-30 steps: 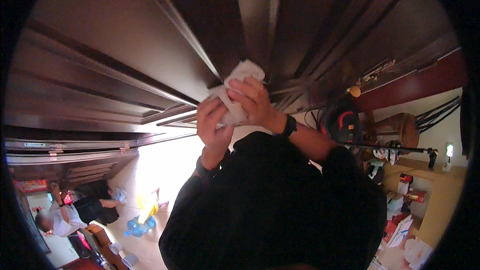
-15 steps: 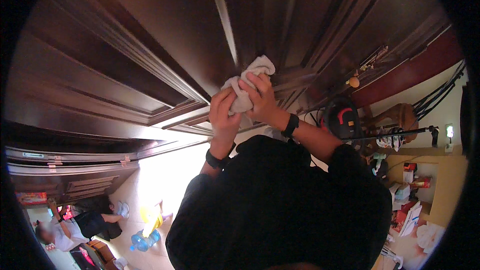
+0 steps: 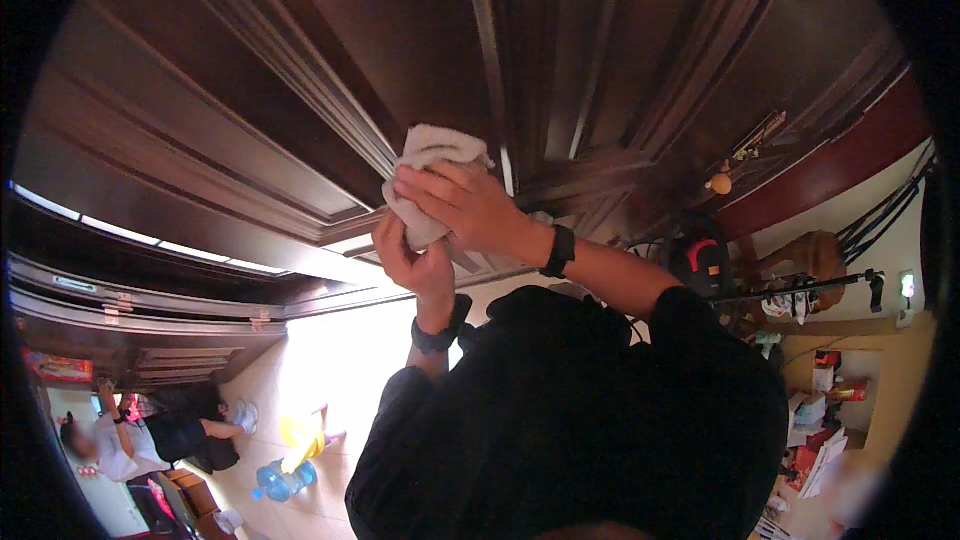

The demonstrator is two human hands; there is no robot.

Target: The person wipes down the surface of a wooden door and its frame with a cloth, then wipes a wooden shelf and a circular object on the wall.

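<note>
A bunched, light-coloured cloth (image 3: 440, 148) is against the dark brown panelled wooden door (image 3: 410, 50), close to a raised moulding. My right hand (image 3: 478, 212) lies across the cloth, its fingers bent over the folds and pressing it to the wood. Lower and to the left, my left hand (image 3: 415, 265) grips the cloth's bottom part, with its fingers partly hidden behind the folds. Each wrist wears a black band.
A door handle with a round knob (image 3: 719, 183) is at right, above a black-and-red machine (image 3: 700, 260) and a carved wooden stand (image 3: 815, 258). Lower left, a blue water jug (image 3: 284, 480) lies by something yellow (image 3: 300, 438). Another person (image 3: 130, 445) is farther left.
Both hands have moved left along the door with the cloth, toward the moulding. The right hand now reaches farther across the cloth, and the left hand sits lower.
</note>
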